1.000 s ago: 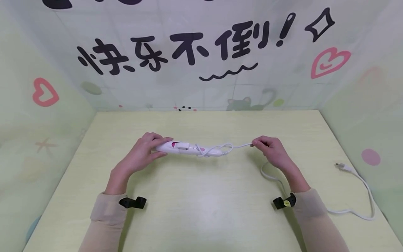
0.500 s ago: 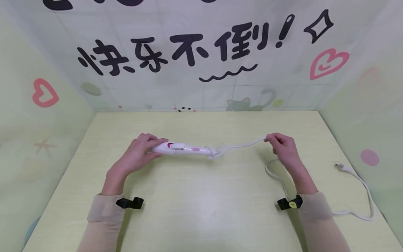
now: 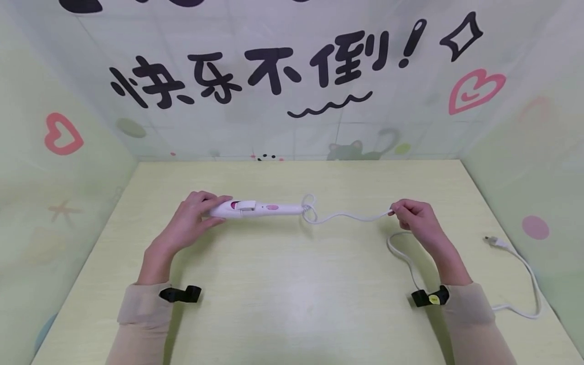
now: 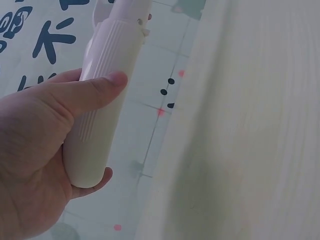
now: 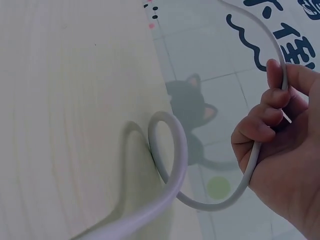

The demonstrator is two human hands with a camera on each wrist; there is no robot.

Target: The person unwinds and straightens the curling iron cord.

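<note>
A white hair iron (image 3: 269, 209) with a pink oval button is held level over the table, left of centre in the head view. My left hand (image 3: 184, 218) grips its wide rounded end; in the left wrist view the thumb (image 4: 102, 90) lies across the ribbed side. From the iron's narrow end runs a white cord (image 3: 349, 216), which makes a small loose loop right beside that end. My right hand (image 3: 417, 219) pinches the cord between thumb and fingers, to the right. In the right wrist view the cord passes through the curled fingers and hangs in a loop below.
A pale wooden table (image 3: 292, 284) lies beneath, walled by printed sheets at the back and both sides. On its right part, the cord's far stretch ends in a plug (image 3: 497, 243). Black camera mounts (image 3: 180, 294) sit on both wrists.
The hands have moved apart, the left with the iron going left and the right going right. The cord that was wound over the iron's handle has slipped off to its narrow end.
</note>
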